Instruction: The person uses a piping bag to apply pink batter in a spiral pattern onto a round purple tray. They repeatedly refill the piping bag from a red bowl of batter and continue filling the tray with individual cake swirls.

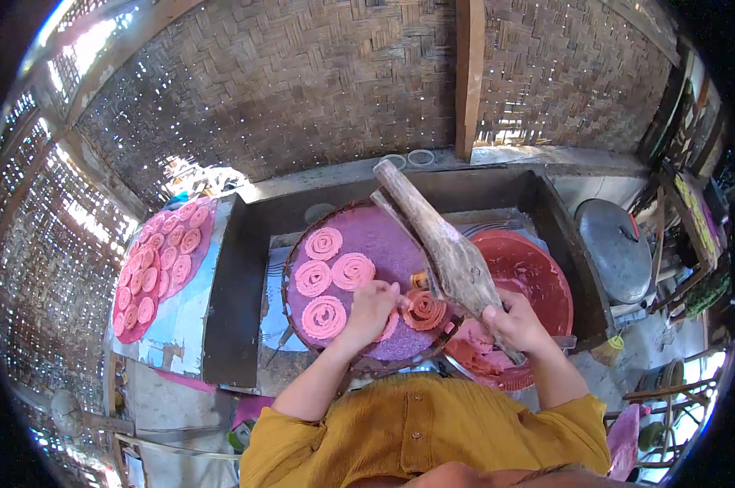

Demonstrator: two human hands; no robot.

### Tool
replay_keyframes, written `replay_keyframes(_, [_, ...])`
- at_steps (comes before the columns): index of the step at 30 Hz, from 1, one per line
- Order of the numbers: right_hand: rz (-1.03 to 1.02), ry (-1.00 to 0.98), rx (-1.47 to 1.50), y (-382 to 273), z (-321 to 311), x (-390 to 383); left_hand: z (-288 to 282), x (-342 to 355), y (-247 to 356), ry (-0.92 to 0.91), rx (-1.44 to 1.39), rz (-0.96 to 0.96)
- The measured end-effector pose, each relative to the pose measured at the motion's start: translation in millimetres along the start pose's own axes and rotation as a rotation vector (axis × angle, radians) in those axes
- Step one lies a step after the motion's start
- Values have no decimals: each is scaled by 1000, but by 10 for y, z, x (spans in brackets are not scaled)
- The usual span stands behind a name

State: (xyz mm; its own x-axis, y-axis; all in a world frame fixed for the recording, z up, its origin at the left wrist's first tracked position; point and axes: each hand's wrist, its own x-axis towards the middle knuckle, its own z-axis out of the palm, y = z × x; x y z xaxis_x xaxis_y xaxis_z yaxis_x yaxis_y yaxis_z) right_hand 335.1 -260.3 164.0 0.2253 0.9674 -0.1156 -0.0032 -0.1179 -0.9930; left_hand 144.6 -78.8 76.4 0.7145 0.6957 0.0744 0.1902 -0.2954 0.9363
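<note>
While the right hand (pixel 520 327) had its fingers clamped on the wooden press (pixel 458 256) above the tray (pixel 384 229), the left hand (pixel 371 314) bunched its fingers together beside pink coils (pixel 354 272) there; the press seemed heavy, stiff, best gripped near its ends, the coils soft, fragile.

A wooden post (pixel 468 81) divides the woven wall (pixel 302 89).

One round tray (pixel 384 224) bears five pink coils (pixel 324 316) (plus part of a sixth); over a dozen more lie at left. There are one wooden tool (pixel 458 259), one red basin (pixel 559 297) and two pale rings (pixel 421 165).
</note>
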Motion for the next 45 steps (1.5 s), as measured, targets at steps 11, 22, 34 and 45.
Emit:
replay_keyframes(11, [-74,64,-74,112,-173,-89,236,-40,-70,-71,227,54])
replay_keyframes(22, [-39,9,59,22,-199,-129,254,-160,346,-119,579,259])
replay_keyframes(34, [-74,18,15,49,-243,-128,225,-301,475,-198,927,515])
replay_keyframes(45, [-71,-39,74,-154,219,78,63,251,1315,257,701,652])
